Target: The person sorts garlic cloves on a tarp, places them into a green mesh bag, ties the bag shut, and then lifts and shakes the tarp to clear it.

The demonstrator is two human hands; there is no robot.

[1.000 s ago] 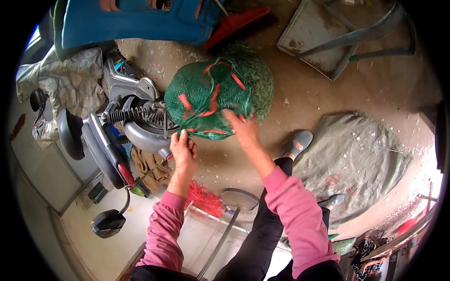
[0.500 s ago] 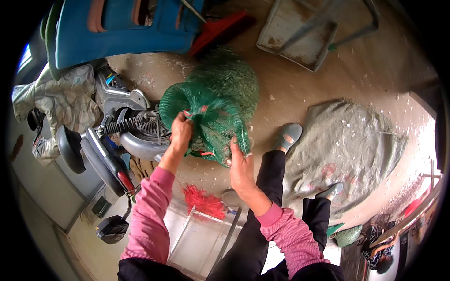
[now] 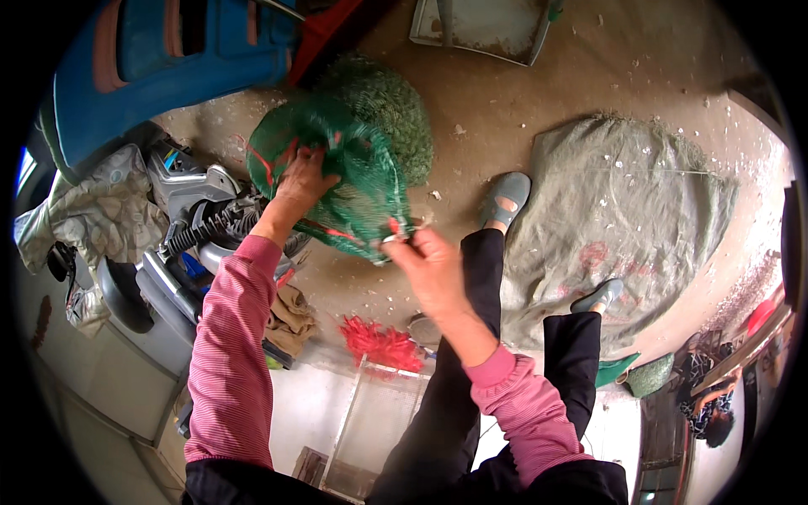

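Note:
A green mesh bag (image 3: 366, 189) stands on the floor ahead of me, its loose neck gathered toward me. Its lower part is filled with a pale green bulk (image 3: 383, 109) whose contents I cannot make out. My left hand (image 3: 303, 178) is closed on the neck at the left, with the fingertips partly hidden in the netting. At the near right edge of the mesh, my right hand (image 3: 427, 263) pinches the bag's rim between thumb and fingers. Red strips (image 3: 337, 231) run along the netting near both hands.
A scooter (image 3: 202, 223) with a cloth over it stands left. Beyond are a blue plastic piece (image 3: 168, 84) and a metal dustpan (image 3: 484, 29). Right of my feet lies a grey sheet (image 3: 623, 227). Red strands (image 3: 380, 343) lie near my legs; a person (image 3: 707, 396) is far right.
Both hands and the bag's neck have shifted left in view. My left hand has moved up and deeper over the netting. The view has also shifted, with the dustpan now higher.

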